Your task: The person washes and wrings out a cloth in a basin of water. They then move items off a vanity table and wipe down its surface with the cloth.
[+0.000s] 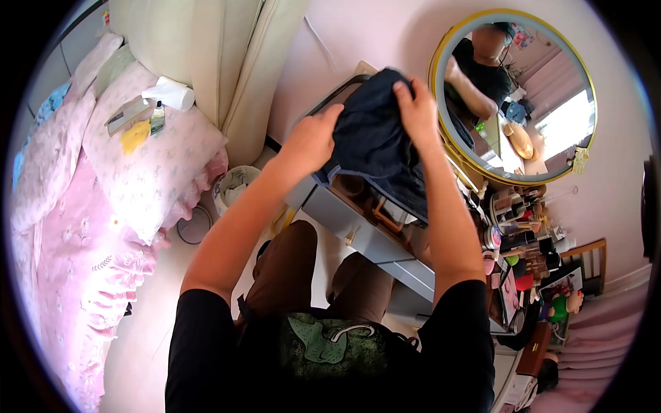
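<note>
A dark navy cloth (375,127), loosely bunched, is held up over a dresser (337,213). My left hand (310,141) grips its left edge, thumb and fingers pressed on the fabric. On the upper right side, my right hand (417,113) holds the cloth too, fingers bent over it near the top. Part of the cloth hangs down below my right hand toward the dresser top. Under it, a small brown-framed item (387,215) shows partly; the rest of the dresser surface there is hidden by the cloth.
A round gold-rimmed mirror (432,76) leans at the wall on the right. Many cosmetics (527,241) crowd the dresser's right part. On the left are a bed with a pink floral cover (65,275), a white roll (175,93) and a white bin (224,199) on the floor.
</note>
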{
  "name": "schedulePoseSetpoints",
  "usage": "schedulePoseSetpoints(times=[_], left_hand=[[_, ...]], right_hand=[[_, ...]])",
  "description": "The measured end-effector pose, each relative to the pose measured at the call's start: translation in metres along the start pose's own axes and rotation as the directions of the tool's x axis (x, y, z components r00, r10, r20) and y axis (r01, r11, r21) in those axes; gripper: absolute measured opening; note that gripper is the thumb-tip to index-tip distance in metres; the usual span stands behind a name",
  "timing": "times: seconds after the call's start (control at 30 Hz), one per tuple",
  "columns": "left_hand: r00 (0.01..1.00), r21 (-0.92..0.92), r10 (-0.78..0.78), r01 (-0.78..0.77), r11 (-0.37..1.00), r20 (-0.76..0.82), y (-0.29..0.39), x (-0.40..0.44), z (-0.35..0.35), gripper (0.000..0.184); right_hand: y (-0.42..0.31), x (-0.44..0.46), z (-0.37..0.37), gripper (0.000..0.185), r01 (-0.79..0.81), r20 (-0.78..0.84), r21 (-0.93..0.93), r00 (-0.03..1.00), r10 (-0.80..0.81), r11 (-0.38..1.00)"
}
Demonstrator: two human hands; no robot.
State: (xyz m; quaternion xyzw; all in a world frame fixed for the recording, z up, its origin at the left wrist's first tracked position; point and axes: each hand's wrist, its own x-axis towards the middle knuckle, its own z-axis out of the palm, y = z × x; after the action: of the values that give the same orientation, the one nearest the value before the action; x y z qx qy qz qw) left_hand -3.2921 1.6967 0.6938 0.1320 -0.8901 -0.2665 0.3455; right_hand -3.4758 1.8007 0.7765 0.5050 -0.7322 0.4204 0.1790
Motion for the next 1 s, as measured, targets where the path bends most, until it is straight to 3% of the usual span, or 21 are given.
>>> schedulePoseSetpoints(times=[0.03, 0.17, 0.23, 0.27, 0.3, 0.33, 0.4, 0.43, 0.47, 0.5, 0.53, 0.57, 0.6, 0.63, 0.67, 0.7, 0.77, 0.83, 0.93, 0.97, 1.0], left_hand=[[1.000, 0.000, 0.003, -0.003, 1.000, 0.002, 0.005, 0.001, -0.012, 0.053], [0.995, -0.714, -0.084, 0.021, 0.700, -0.053, 0.014, 0.015, -0.060, 0.037], [0.992, -0.813, -0.093, -0.011, 0.581, -0.080, 0.022, 0.020, -0.085, 0.036], [0.992, -0.810, -0.089, -0.016, 0.587, -0.084, 0.031, 0.021, -0.100, 0.036], [0.992, -0.916, -0.118, 0.019, 0.400, -0.031, 0.042, 0.021, -0.117, 0.033], [0.990, -0.979, -0.136, 0.056, 0.197, 0.029, 0.051, 0.021, -0.132, 0.031], [0.994, -0.985, -0.067, -0.070, 0.157, -0.081, 0.055, 0.033, -0.156, 0.031], [0.983, -0.979, -0.009, -0.184, 0.091, -0.186, 0.058, 0.039, -0.168, 0.031], [0.958, -0.958, -0.074, -0.268, 0.106, -0.276, 0.079, 0.044, -0.186, 0.041], [0.924, -0.916, 0.068, -0.359, -0.179, -0.376, 0.096, 0.048, -0.207, 0.037], [0.888, -0.895, 0.212, -0.345, -0.284, -0.409, 0.091, 0.045, -0.217, 0.044], [0.831, -0.872, 0.339, -0.308, -0.380, -0.441, 0.078, 0.039, -0.226, 0.056], [0.725, -0.866, 0.520, -0.215, -0.452, -0.452, 0.071, 0.044, -0.230, 0.042], [0.857, -0.904, 0.287, -0.405, -0.136, -0.427, 0.057, 0.018, -0.208, 0.047], [0.899, -0.838, 0.138, -0.437, 0.328, -0.415, 0.060, -0.010, -0.193, 0.051], [0.950, -0.868, -0.043, -0.262, 0.421, -0.308, 0.082, -0.046, -0.179, 0.056], [0.913, -0.913, -0.306, -0.140, 0.382, -0.268, 0.078, -0.089, -0.164, 0.050], [0.871, -0.934, -0.420, -0.110, 0.341, -0.256, 0.051, -0.117, -0.154, 0.038], [0.779, -0.996, -0.626, 0.083, 0.036, 0.042, 0.010, -0.140, -0.146, 0.039], [0.774, -0.996, -0.633, 0.081, 0.046, 0.034, 0.002, -0.146, -0.144, 0.039], [0.775, -0.996, -0.630, 0.004, -0.088, 0.059, -0.004, -0.151, -0.141, 0.042]], right_hand=[[-0.019, 0.008, -0.014, 0.027, 0.048, -0.036, -0.020, 0.998, -0.049, 0.999], [-0.063, 0.036, -0.057, 0.027, 0.236, -0.149, 0.036, 0.962, -0.228, 0.971], [-0.088, 0.040, -0.073, 0.029, 0.249, -0.159, 0.031, 0.957, -0.242, 0.968], [-0.094, 0.044, -0.077, 0.031, 0.203, -0.152, 0.090, 0.970, -0.188, 0.975], [-0.101, 0.050, -0.083, 0.028, 0.069, -0.063, 0.239, 0.996, -0.056, 0.968], [-0.109, 0.053, -0.088, 0.029, -0.019, -0.034, 0.464, 0.999, 0.039, 0.886], [-0.130, 0.059, -0.099, 0.033, -0.137, 0.071, 0.759, 0.989, 0.129, 0.637], [-0.140, 0.064, -0.106, 0.033, -0.127, 0.064, 0.766, 0.991, 0.121, 0.630], [-0.151, 0.072, -0.113, 0.037, -0.127, 0.107, 0.871, 0.992, 0.069, 0.475], [-0.171, 0.076, -0.122, 0.041, -0.136, 0.142, 0.943, 0.990, 0.004, 0.303], [-0.190, 0.073, -0.134, 0.047, -0.222, 0.219, 0.955, 0.975, 0.036, 0.194], [-0.185, 0.080, -0.130, 0.072, 0.011, -0.002, 0.998, 0.989, -0.145, 0.058], [-0.179, 0.072, -0.115, 0.055, -0.091, 0.091, 0.996, 0.982, -0.164, 0.009], [-0.173, 0.062, -0.095, 0.038, -0.188, 0.177, 0.982, 0.964, -0.199, -0.036], [-0.177, 0.035, -0.065, 0.043, -0.269, 0.278, 0.960, 0.947, -0.161, 0.077], [-0.189, 0.003, -0.039, 0.048, -0.334, 0.358, 0.924, 0.926, -0.118, 0.185], [-0.204, -0.040, -0.018, 0.068, -0.497, 0.540, 0.798, 0.841, -0.040, 0.341], [-0.189, -0.054, 0.012, 0.074, -0.817, 0.834, 0.551, 0.548, -0.064, 0.171], [-0.171, -0.083, 0.057, 0.082, -0.813, 0.837, 0.478, 0.536, 0.108, 0.331], [-0.170, -0.093, 0.060, 0.082, -0.815, 0.841, 0.479, 0.533, 0.096, 0.327], [-0.167, -0.108, 0.057, 0.087, -0.806, 0.843, 0.518, 0.538, -0.011, 0.286]])
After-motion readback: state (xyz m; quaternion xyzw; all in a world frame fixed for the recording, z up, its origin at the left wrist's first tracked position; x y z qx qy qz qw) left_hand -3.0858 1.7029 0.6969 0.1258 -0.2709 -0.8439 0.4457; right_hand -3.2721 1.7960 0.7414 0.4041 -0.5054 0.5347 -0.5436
